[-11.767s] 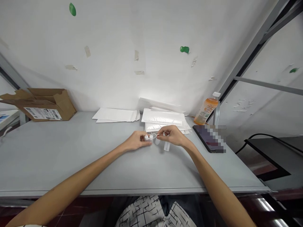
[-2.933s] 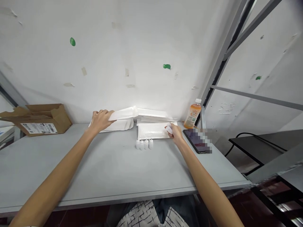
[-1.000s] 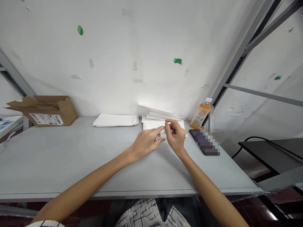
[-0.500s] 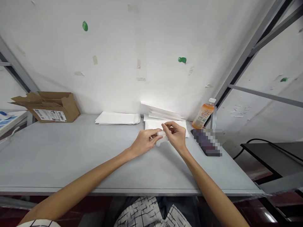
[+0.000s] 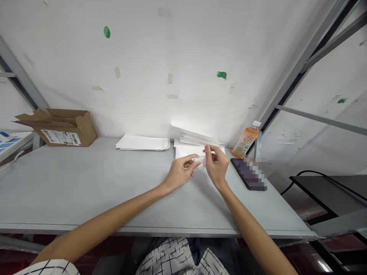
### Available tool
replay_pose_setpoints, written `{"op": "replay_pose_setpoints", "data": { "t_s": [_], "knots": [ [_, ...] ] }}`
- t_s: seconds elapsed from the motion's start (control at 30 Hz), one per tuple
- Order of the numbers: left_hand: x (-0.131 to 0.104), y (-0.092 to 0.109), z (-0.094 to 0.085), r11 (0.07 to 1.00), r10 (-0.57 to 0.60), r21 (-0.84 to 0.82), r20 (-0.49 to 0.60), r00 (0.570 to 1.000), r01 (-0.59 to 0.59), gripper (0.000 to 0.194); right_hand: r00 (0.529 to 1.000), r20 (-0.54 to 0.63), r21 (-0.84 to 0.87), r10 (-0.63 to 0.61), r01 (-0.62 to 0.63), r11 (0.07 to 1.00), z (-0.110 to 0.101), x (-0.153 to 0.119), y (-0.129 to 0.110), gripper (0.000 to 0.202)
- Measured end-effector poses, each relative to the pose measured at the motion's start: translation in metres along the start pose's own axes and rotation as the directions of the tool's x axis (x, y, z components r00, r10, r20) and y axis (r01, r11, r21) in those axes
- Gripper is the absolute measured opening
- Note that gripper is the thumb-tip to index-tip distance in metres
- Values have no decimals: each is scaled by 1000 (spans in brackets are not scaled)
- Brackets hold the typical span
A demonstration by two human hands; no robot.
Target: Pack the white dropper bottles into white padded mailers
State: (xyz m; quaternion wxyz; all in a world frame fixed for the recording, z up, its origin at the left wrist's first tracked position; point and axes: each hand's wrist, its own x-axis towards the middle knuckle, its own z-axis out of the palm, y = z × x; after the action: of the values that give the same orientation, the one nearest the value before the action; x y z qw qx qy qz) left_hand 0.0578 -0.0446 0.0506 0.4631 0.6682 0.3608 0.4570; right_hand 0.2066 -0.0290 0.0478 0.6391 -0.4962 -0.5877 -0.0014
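Note:
A small white piece, too small to name, is pinched between the thumb and fingers of my left hand. Close on its right is my right hand, its thumb and fingertips pressed together; whether anything thin is between them I cannot make out. Both hands are raised over the grey table. Just behind them lies a white padded packet, partly hidden by my fingers. Flat white sheets or envelopes are stacked at the packet's back edge, against the wall.
Another stack of white envelopes or sheets lies left of centre. An open cardboard box stands at the back left. On the right are an orange drink bottle and a phone. A metal frame post rises beside them.
My right hand has moved slightly right and turned, its fingertips now farther from my left hand. The left hand still holds the white piece, a little farther right. The view has shifted slightly.

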Motion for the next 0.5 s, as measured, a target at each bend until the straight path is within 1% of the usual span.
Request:
{"op": "replay_pose_setpoints", "data": {
  "t_s": [0.07, 0.1, 0.13, 0.17, 0.2, 0.23, 0.27, 0.3, 0.33, 0.4, 0.5],
  "knots": [
    [3, -1, -3, 1000, 19, -17, -50, 999, -20, 48, 995, 27, 60, 94, -96, 994, -2, 3, -1, 34],
    [4, -2, -5, 999, 27, -25, -74, 997, -29, 49, 985, 61, 118, 164, -171, 978, -3, 4, -2, 36],
    [6, -2, -7, 999, 38, -27, -96, 995, -41, 49, 962, 124, 186, 242, -262, 947, -4, 6, -3, 39],
    [7, -3, -9, 998, 53, -22, -116, 992, -56, 49, 923, 227, 250, 311, -364, 897, -4, 7, -4, 41],
    [8, -4, -11, 997, 73, -10, -133, 988, -75, 48, 865, 352, 298, 357, -465, 834, -4, 8, -5, 43],
    [9, -5, -12, 995, 97, 6, -147, 984, -97, 46, 799, 472, 326, 373, -551, 768, -4, 9, -6, 43],
    [9, -6, -14, 993, 121, 21, -156, 980, -119, 44, 739, 567, 343, 364, -613, 712, -3, 9, -7, 43],
    [9, -7, -15, 990, 141, 37, -158, 977, -137, 42, 700, 627, 357, 343, -649, 672, -3, 9, -7, 43],
    [9, -8, -16, 987, 156, 56, -155, 976, -148, 41, 685, 654, 374, 321, -661, 650, -2, 9, -8, 43],
    [7, -9, -19, 978, 187, 123, -147, 971, -169, 37, 707, 645, 412, 290, -642, 647, -1, 8, -8, 41],
    [6, -8, -25, 928, 278, 293, -139, 950, -229, 27, 731, 640, 434, 237, -599, 673, 0, 8, -7, 39]
  ]
}}
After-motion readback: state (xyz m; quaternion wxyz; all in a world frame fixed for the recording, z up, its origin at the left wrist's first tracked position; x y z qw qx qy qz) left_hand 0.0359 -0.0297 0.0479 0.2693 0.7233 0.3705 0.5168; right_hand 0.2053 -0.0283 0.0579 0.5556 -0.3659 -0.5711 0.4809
